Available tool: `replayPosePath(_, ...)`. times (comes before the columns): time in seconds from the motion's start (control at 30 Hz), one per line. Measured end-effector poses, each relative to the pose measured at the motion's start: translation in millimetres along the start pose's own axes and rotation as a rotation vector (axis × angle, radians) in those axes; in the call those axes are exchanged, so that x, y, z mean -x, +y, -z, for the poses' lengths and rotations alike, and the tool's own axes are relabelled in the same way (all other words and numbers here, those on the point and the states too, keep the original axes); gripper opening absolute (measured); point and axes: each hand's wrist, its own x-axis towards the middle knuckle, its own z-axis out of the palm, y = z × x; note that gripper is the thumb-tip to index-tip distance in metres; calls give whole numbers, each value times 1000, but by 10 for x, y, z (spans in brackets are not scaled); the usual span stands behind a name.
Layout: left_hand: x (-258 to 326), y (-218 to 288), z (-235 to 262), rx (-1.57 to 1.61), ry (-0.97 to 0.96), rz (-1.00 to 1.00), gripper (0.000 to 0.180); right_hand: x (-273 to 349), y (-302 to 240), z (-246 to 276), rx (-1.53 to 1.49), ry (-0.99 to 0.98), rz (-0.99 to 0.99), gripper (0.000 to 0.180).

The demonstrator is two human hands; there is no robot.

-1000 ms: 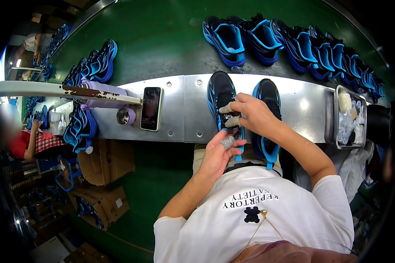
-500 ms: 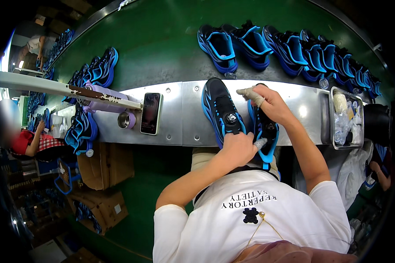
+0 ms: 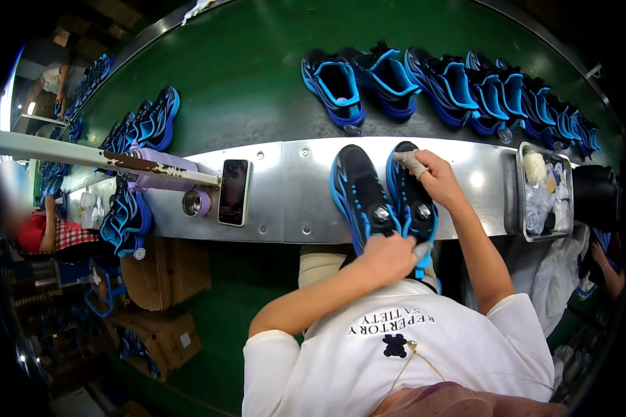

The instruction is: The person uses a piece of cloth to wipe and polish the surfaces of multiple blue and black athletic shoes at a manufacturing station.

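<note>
Two black and blue sneakers with round dial closures lie side by side before me, toes pointing away: a left sneaker (image 3: 358, 184) and a right sneaker (image 3: 402, 187). Their heel ends hang over the near edge of the metal worktop. My left hand (image 3: 388, 260) is closed at the collars of both, its fingers partly hidden and a pale wrap on one fingertip. At the right sneaker's toe, my right hand (image 3: 432, 174) grips the outer side, with pale wrapping on its fingers. The hidden fingertips leave the exact hold unclear.
Behind the metal worktop (image 3: 306, 187), a row of similar sneakers (image 3: 452, 83) stands on the green surface. To the left are a phone (image 3: 234, 191), a small metal cup (image 3: 196, 202), a purple bottle (image 3: 163, 167) and a white bar (image 3: 69, 151). A metal tray (image 3: 524, 187) holds small bags.
The right sneaker has moved forward, level with the left one, and its toe now shows. My right hand has come onto that toe. My left hand remains at the collars.
</note>
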Motion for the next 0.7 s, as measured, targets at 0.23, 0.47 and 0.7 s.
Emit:
replayPosePath(0.23,679,-737,1124,490,345,323,52,-89,197,510,-108,37,-81,21)
replayPosePath(0.47,372,-2003,1819,-119,659,331,41,-479,-19,502,56,103,28,24)
replayPosePath(0.7,-321,-1603,1974,156,752,172,37,-1054,-233,569,545,59,131,46)
